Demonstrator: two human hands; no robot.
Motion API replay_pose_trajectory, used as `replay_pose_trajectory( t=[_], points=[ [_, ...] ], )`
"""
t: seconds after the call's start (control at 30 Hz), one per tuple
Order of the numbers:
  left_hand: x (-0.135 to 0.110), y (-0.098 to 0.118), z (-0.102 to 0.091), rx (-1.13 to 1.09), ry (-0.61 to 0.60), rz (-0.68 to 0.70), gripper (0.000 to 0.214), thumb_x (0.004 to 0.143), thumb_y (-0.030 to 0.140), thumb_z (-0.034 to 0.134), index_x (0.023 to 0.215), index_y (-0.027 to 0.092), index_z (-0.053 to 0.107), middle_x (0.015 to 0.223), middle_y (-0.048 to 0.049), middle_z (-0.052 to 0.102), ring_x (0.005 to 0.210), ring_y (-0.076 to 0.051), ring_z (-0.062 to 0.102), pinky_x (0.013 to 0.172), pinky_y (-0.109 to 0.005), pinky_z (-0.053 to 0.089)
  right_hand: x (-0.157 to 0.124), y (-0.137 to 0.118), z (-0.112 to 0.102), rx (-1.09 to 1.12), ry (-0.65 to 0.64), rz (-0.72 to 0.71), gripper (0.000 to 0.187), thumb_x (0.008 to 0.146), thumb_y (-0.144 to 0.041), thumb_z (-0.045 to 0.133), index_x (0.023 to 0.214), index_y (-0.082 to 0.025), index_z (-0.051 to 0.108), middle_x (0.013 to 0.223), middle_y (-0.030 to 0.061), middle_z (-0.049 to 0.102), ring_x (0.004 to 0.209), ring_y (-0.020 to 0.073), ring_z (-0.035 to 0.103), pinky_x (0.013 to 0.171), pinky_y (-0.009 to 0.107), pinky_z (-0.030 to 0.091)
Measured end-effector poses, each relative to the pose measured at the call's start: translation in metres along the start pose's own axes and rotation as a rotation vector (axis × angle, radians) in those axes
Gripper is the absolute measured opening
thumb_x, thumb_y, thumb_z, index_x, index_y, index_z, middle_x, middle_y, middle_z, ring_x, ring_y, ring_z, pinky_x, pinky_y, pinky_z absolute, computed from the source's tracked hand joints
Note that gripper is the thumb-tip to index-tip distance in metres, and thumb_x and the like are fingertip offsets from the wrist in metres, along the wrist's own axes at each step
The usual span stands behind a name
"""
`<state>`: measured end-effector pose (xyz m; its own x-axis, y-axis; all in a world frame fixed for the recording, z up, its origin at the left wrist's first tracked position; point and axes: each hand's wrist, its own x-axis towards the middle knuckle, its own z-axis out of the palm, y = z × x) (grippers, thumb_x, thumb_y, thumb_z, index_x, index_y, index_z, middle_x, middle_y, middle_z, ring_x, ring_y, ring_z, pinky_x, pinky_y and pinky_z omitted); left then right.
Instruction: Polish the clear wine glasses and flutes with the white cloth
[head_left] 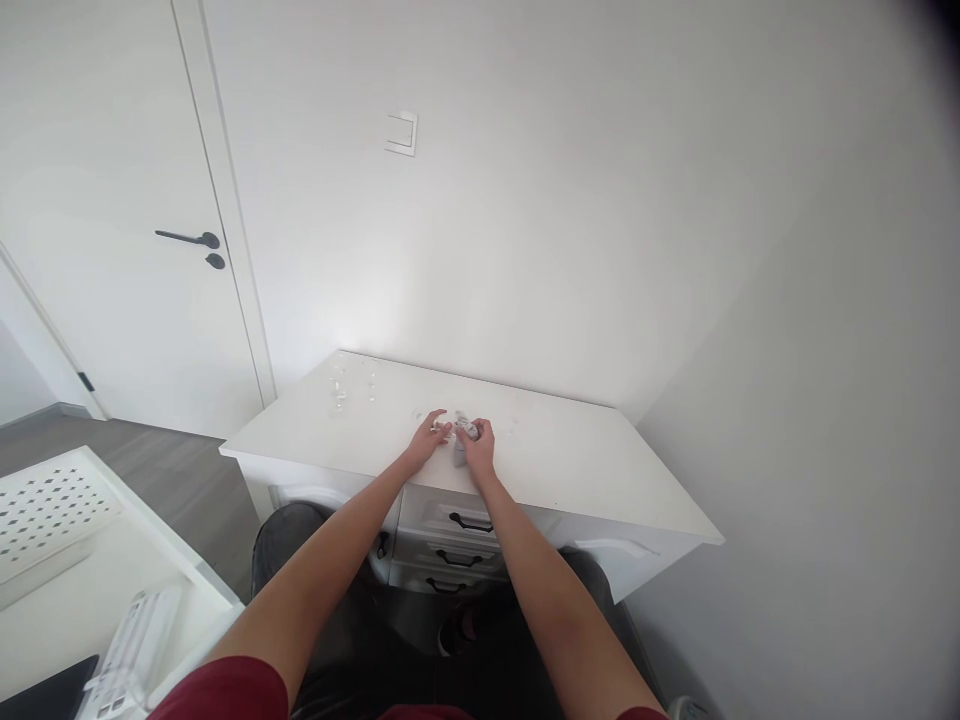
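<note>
Both my arms reach forward over a white desk (600, 470) set against the wall. My left hand (429, 437) and my right hand (478, 447) meet near the middle of the desktop, fingers curled in a pinch on a small pale object (460, 430) held between them. The object is too small to name. Several tiny clear pieces (341, 388) lie on the desktop at the far left, apart from my hands.
Drawers with black handles (469, 523) sit under the desk above my knees. A white door (112, 200) with a black lever stands at the left. A white perforated tray and shelf (52, 510) are at the lower left. A light switch (401, 132) is on the wall.
</note>
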<state>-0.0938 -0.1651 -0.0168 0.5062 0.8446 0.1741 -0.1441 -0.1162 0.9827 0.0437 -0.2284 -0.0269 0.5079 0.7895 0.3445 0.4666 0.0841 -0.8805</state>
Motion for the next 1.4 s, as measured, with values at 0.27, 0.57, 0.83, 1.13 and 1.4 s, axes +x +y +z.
replay_pose_trajectory(
  t=[0.27,0.57,0.83,1.13,1.4],
  points=[
    [0.001,-0.003,0.002,-0.067,0.06,0.039,0.037,0.099,0.034,0.061,0.129,0.013,0.056,0.116,-0.0105,0.061,0.095,-0.019,0.064,0.083,-0.036,0.058,-0.007,-0.004,-0.005,0.167,-0.083,-0.136,0.03,0.1,-0.034,0.061,0.121,-0.013,0.061,0.122,0.0104,0.06,0.108,0.022,0.062,0.094,0.042,0.054],
    [0.001,-0.005,0.002,-0.061,0.049,0.059,0.039,0.099,0.035,0.061,0.131,0.013,0.055,0.118,-0.011,0.06,0.097,-0.02,0.064,0.084,-0.038,0.057,-0.008,-0.011,-0.007,0.164,-0.151,-0.156,0.032,0.1,-0.034,0.06,0.126,-0.013,0.059,0.122,0.0107,0.06,0.108,0.0225,0.062,0.095,0.043,0.053],
    [-0.006,0.003,0.002,-0.021,-0.061,0.124,0.038,0.1,0.035,0.059,0.131,0.014,0.055,0.118,-0.011,0.06,0.097,-0.02,0.064,0.084,-0.037,0.057,-0.011,-0.017,-0.003,0.18,-0.334,-0.161,0.03,0.101,-0.034,0.059,0.124,-0.014,0.06,0.121,0.0103,0.061,0.103,0.0206,0.063,0.09,0.039,0.056],
    [-0.008,0.007,0.002,0.001,-0.085,0.156,0.036,0.1,0.036,0.059,0.129,0.014,0.056,0.121,-0.0115,0.059,0.102,-0.021,0.062,0.09,-0.04,0.055,-0.008,-0.012,-0.009,0.269,-0.448,-0.117,0.03,0.1,-0.034,0.061,0.12,-0.012,0.061,0.114,0.0089,0.063,0.098,0.0196,0.065,0.086,0.037,0.057],
    [-0.008,0.007,-0.002,-0.047,-0.138,0.128,0.04,0.1,0.036,0.06,0.132,0.015,0.055,0.121,-0.0115,0.059,0.102,-0.022,0.062,0.09,-0.041,0.055,-0.005,-0.003,-0.012,0.322,-0.392,-0.078,0.032,0.101,-0.035,0.059,0.123,-0.012,0.06,0.115,0.0094,0.062,0.097,0.0196,0.065,0.084,0.037,0.057]
  ],
)
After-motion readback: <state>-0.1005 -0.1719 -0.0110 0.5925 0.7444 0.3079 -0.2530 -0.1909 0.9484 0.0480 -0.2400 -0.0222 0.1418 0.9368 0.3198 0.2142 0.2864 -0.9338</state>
